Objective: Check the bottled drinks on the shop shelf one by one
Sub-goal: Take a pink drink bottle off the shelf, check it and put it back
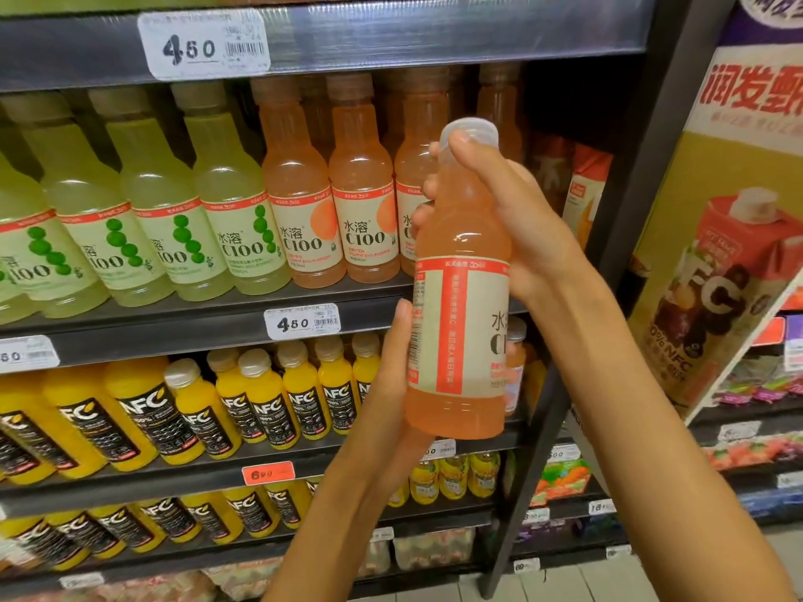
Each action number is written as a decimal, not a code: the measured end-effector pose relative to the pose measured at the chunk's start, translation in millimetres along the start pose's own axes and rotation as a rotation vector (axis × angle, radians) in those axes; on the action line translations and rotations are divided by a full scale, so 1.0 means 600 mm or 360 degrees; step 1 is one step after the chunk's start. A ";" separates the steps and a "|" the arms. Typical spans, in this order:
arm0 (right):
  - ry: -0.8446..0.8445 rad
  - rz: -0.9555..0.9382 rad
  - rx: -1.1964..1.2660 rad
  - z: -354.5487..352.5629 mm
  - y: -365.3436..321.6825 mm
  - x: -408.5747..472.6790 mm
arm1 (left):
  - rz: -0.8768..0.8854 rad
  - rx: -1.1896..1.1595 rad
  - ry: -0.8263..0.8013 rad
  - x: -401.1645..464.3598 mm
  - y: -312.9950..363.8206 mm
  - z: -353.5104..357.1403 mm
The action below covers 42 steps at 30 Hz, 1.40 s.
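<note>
Smooth orange plastic bottle (460, 323) (upright) in both hands' curled fingers (428, 197).

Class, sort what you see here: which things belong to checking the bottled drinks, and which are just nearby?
Belong to the job:
pink bottle, held by left hand and right hand
pink bottles on the shelf
green bottles
orange juice bottles

Just nearby:
price tag
juice carton poster

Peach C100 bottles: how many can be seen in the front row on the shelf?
3: left bottle, middle bottle, right bottle half hidden behind the held bottle. More stand behind them.
</note>
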State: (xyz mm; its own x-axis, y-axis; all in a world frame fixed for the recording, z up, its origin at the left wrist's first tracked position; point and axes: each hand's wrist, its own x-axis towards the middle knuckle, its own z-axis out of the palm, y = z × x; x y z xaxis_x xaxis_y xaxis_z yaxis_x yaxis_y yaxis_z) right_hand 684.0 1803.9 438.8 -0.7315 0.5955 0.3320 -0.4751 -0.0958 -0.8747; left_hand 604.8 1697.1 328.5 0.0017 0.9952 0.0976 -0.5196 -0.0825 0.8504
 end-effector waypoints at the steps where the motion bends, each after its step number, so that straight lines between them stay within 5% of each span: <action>1: 0.0032 -0.0017 -0.0052 0.000 -0.003 0.000 | 0.0019 0.0072 0.0068 -0.001 0.003 -0.003; 8: 0.0174 0.0059 -0.0302 -0.003 -0.010 0.008 | 0.0029 0.0107 -0.0003 -0.010 0.016 0.004; 16: 0.0032 0.0140 -0.0040 -0.008 0.016 0.021 | -0.0154 -0.0836 -0.0365 -0.011 0.025 0.043; 23: 0.0079 0.0160 -0.0103 -0.011 0.025 0.019 | -0.0179 -0.0979 -0.0371 -0.017 0.016 0.043; 26: 0.0071 0.0067 -0.0065 -0.007 0.021 0.016 | -0.0097 -0.0756 -0.0260 -0.010 0.005 0.028; 30: -0.0118 -0.0231 -0.0123 -0.008 0.005 0.004 | 0.0134 0.0117 0.0197 -0.005 0.002 -0.001; 33: -0.0175 -0.0377 -0.0167 -0.007 0.001 -0.006 | 0.0227 0.0538 0.0259 -0.008 0.012 -0.008; 42: -0.0326 -0.0706 -0.0467 -0.001 0.000 -0.044 | 0.0524 0.0700 0.0208 0.002 0.000 -0.011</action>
State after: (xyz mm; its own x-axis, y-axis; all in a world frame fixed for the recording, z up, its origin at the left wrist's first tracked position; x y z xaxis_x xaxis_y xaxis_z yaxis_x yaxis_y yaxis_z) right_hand 703.9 1788.6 429.9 -0.5869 0.3586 0.7259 -0.6240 0.3709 -0.6878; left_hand 598.9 1698.7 325.1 -0.2209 0.9092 0.3529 -0.0699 -0.3757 0.9241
